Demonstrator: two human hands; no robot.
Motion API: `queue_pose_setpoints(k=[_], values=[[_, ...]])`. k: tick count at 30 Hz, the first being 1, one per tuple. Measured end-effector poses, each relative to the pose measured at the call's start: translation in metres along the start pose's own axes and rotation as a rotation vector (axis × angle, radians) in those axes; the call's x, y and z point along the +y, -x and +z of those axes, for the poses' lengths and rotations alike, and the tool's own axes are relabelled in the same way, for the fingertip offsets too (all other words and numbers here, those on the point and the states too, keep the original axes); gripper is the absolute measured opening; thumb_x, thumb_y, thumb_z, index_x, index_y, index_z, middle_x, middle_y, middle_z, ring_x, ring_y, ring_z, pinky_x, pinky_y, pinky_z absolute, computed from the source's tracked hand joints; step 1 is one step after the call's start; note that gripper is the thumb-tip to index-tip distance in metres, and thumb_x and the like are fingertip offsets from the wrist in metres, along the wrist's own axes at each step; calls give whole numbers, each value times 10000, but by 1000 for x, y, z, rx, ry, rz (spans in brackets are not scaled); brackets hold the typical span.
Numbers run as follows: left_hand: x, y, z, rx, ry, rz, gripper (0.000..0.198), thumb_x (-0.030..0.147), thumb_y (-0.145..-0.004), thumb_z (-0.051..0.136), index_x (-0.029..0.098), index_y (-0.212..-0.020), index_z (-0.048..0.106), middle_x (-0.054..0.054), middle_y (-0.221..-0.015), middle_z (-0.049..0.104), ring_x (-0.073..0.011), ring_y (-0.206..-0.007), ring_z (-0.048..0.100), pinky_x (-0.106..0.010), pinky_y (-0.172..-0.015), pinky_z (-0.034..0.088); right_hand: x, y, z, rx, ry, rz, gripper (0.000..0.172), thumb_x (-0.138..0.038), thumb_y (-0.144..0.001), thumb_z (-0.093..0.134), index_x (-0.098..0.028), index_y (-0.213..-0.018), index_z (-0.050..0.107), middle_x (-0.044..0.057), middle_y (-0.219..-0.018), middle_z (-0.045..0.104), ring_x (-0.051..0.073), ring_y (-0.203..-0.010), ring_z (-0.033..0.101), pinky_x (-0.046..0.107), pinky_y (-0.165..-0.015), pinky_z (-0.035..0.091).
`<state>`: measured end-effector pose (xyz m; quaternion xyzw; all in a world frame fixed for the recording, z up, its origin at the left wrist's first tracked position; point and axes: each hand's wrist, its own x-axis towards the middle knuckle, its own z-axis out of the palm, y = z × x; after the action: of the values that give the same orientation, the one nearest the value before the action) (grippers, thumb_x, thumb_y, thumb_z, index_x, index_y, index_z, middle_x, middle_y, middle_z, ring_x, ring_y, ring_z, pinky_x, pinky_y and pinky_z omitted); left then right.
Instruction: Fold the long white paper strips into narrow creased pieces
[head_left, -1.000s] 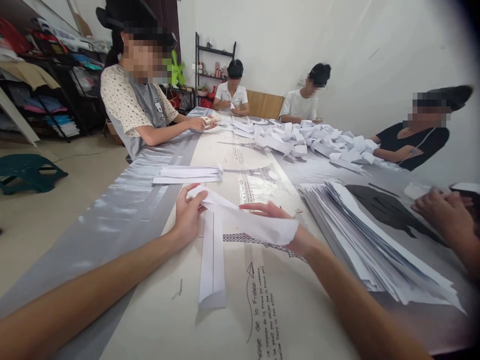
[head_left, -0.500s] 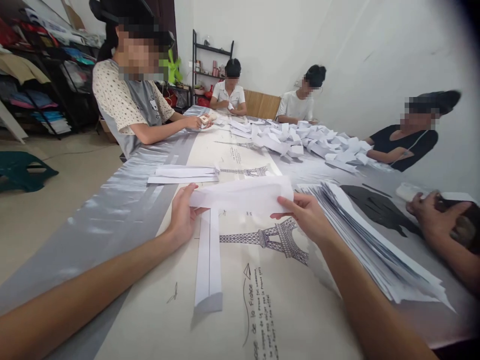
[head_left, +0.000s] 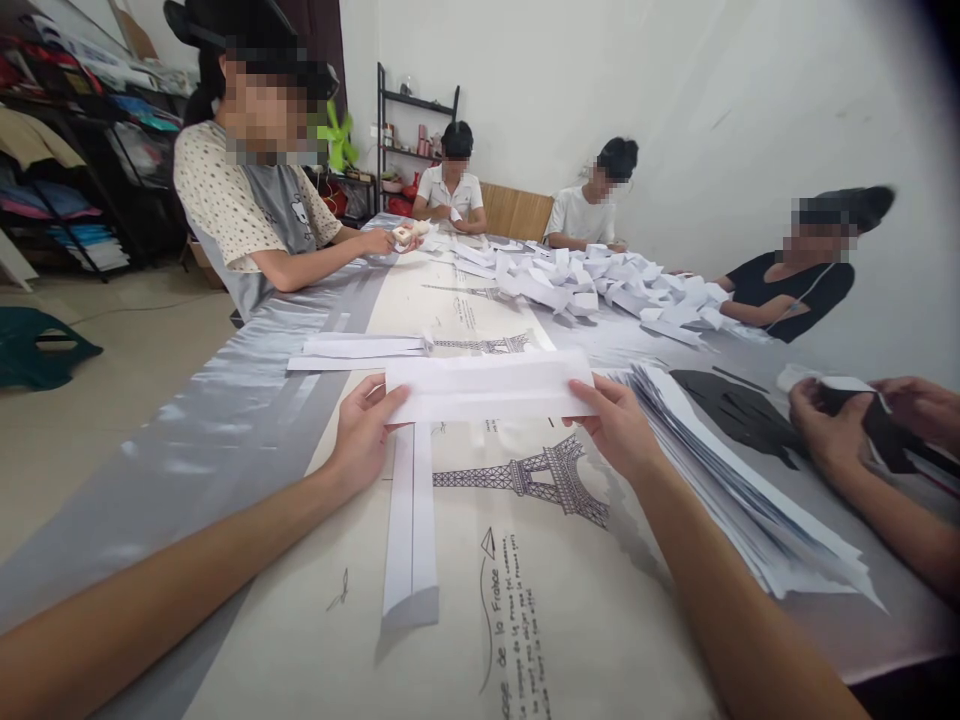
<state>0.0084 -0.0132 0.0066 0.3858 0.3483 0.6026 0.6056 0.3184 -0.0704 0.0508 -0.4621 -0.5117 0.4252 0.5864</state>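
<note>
A white sheet of paper point(head_left: 491, 385), with a faint crease along its length, is stretched level between my hands above the table. My left hand point(head_left: 365, 428) pinches its left end, thumb on top. At the right end, my right hand point(head_left: 613, 420) grips it between thumb and fingers. Beneath lies a folded paper strip point(head_left: 411, 530), pointing toward me, its near end slightly curled up. Beyond my left hand rest more folded strips point(head_left: 360, 350). A thick stack of paper sheets point(head_left: 735, 480) fans out to the right of my right hand.
The tablecloth point(head_left: 300, 620) has Eiffel Tower drawings. A large heap of folded papers point(head_left: 577, 280) covers the far right. Nearby on the right, another person's hands point(head_left: 840, 420) hold a dark object with something white. Several people sit around the table. A green stool point(head_left: 45, 350) stands left.
The sheet has been pulled flatter and straighter, and my left thumb now lies on top of it. At the right, a second hand of the neighbouring person has come into view.
</note>
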Motion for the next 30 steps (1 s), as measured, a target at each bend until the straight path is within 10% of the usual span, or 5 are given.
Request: queue_pose_setpoints(k=[21,30], values=[[4,5,3,-64,-66,-35,474,354,-659,901,189,-1060,711,-76,-1046,768,-236,-923,722,-312,-791,561,9,-3,2,115,-243,215,286,-428,-852,763,-235,-1063,747,28,-1164,759,272,-1169,667,337,-899,621],[4,8,4,-118,-81,-1,496,338,-693,889,182,-1125,699,-98,-1117,759,-249,-999,721,-315,-837,566,5,1,8,45,-154,151,284,-460,-838,776,-238,-1016,761,54,-1160,746,272,-1106,681,331,-800,633]])
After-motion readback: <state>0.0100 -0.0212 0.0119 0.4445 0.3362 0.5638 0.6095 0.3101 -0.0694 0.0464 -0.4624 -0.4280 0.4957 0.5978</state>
